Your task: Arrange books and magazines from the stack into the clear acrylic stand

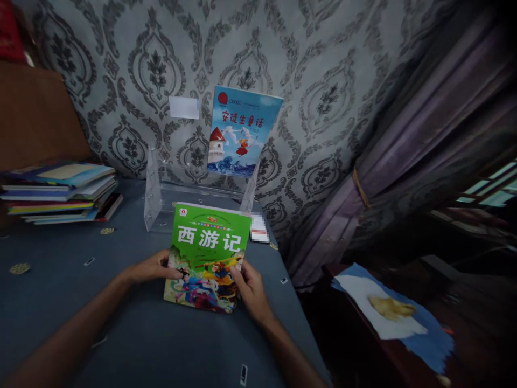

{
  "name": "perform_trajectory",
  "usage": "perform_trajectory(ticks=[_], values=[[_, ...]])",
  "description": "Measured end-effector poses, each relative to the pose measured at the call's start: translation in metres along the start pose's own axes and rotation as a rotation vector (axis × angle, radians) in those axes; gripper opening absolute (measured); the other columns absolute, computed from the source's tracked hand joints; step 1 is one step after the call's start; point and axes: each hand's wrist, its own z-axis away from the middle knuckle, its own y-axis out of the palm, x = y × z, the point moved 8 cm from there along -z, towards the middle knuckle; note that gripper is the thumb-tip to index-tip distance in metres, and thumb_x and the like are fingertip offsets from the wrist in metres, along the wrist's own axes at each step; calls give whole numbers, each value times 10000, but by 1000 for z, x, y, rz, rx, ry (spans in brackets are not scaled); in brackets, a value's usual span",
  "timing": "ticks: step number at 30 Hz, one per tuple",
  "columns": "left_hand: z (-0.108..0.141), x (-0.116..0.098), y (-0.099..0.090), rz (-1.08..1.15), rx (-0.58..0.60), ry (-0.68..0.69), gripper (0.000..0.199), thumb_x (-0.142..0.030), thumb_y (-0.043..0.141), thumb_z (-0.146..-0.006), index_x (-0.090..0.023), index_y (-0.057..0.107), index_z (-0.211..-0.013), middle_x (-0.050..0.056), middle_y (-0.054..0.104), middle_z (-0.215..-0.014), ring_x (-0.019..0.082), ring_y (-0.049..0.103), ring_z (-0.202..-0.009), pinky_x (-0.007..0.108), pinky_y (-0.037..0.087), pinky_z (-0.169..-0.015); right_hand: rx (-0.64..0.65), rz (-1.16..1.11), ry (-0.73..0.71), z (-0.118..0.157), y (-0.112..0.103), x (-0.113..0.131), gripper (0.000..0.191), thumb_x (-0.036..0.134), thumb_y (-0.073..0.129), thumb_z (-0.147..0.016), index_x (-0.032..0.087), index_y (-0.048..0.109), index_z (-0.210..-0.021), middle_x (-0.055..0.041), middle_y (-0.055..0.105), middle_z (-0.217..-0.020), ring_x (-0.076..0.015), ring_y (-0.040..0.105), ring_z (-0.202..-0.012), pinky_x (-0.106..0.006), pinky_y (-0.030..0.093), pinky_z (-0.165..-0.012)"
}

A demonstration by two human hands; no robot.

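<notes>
A green book (210,258) with white characters and colourful figures on its cover is held upright, tilted back a little, above the table. My left hand (155,268) grips its left edge, thumb on the cover. On the right edge my right hand (251,285) holds it the same way, thumb in front; the other fingers of both hands are partly hidden behind it. Beyond the book stands a clear acrylic rack (153,188), its lower front partly covered by the book. A blue book (242,132) rests upright at the rack's upper right.
Several stacked books (60,194) lie at the left of the dark blue table (133,334), before a brown box (36,113). A small white item (259,229) lies right of the rack. Patterned wall behind; a purple curtain (339,205) and a cloth-covered surface (371,307) at right.
</notes>
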Motion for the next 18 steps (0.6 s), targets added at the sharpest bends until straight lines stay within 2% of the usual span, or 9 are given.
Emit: perform_trajectory(ticks=[5, 10, 13, 18], values=[[-2, 1, -5, -30, -44, -4, 622, -526, 885, -596, -169, 730, -1082, 77, 774, -1054, 259, 706, -964, 366, 553, -887, 4, 13, 25, -2, -1, 3, 502, 631, 567, -918, 179, 694, -1096, -65, 748, -979, -203, 682, -811, -319, 581, -780], [-8, -18, 5, -90, 51, 57, 683, -603, 876, -578, -156, 739, -1077, 49, 773, -1003, 255, 699, -968, 349, 540, -911, -43, 79, 65, -5, -12, -6, 561, 693, 590, -861, 166, 706, -1011, -60, 723, -804, -205, 640, -669, -283, 541, -578], [-13, -31, 5, -162, 65, 77, 677, -637, 865, -577, -151, 758, -1036, 43, 774, -969, 253, 693, -949, 340, 542, -892, -83, 106, 45, -9, -18, -9, 559, 687, 603, -852, 165, 702, -1024, -69, 730, -842, -206, 641, -688, -274, 528, -574], [-23, -50, 2, -193, 87, 175, 625, -614, 859, -613, -157, 767, -1029, 43, 772, -982, 257, 681, -996, 336, 530, -917, -149, 136, 17, -16, -26, -3, 535, 675, 606, -852, 163, 706, -970, -83, 736, -866, -234, 673, -769, -298, 561, -659]])
